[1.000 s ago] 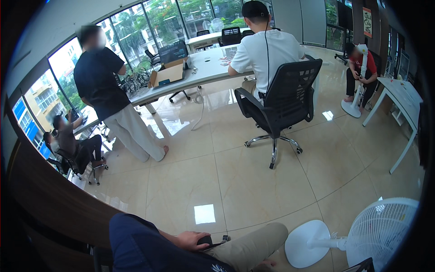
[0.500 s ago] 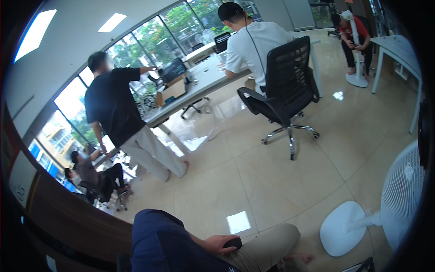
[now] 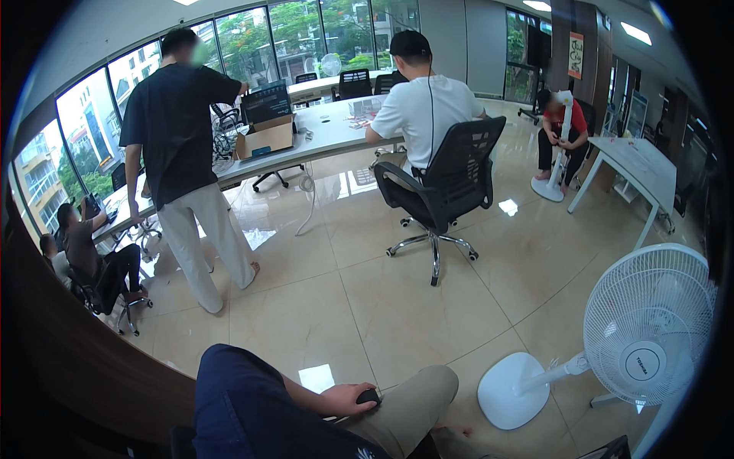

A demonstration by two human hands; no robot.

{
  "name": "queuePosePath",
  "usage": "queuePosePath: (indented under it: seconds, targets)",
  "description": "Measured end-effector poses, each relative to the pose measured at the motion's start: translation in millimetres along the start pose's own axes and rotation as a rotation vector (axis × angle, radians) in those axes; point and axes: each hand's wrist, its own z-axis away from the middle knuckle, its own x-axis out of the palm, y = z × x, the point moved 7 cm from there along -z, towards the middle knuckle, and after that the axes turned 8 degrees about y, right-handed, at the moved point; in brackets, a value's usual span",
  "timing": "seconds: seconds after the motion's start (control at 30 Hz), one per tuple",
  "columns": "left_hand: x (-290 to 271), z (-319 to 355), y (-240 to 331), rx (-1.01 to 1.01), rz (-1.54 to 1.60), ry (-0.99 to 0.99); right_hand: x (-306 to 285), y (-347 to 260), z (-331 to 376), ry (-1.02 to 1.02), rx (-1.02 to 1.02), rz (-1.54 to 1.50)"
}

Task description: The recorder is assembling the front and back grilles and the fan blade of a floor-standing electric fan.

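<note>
My left hand (image 3: 348, 399) rests on my thigh in khaki trousers (image 3: 420, 398), its forearm coming out of a navy sleeve (image 3: 241, 402). The fingers curl over a small black rounded object that looks like a computer mouse (image 3: 368, 397), pressed against the trouser leg. Most of this mouse is covered by the hand. My right hand does not show. Below the knee, a bit of bare skin, apparently a foot, appears near the lower edge.
A white standing fan (image 3: 646, 329) is at the right. Ahead, a person in white sits on a black office chair (image 3: 451, 176) at a long white table (image 3: 325, 126) bearing an open cardboard box (image 3: 264, 139). Another person stands left. Someone in red holds a white stand near a side table (image 3: 627, 162).
The view has levelled and turned right, so the room shifts left and more of the fan shows. My left hand stays on the black mouse; the standing person keeps an arm stretched over the table.
</note>
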Motion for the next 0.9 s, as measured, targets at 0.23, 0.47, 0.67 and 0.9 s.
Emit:
queuePosePath:
  seconds: [0.23,0.47,0.67,0.9]
  targets:
    - [-3.5,0.8,-3.6,0.046,0.004,0.04,-18.3,12.1,18.2,0.069,0.06,0.013]
    - [-3.2,-6.0,-21.3,0.047,0.014,0.097,-41.1,-5.4,28.6,0.139,0.111,-0.003]
    - [-4.3,2.4,-24.6,0.056,0.03,0.163,-57.6,-18.6,30.3,0.21,0.105,-0.019]
    - [-4.9,12.4,-29.2,0.005,0.022,0.167,-68.1,0.4,41.4,0.271,0.095,-0.033]
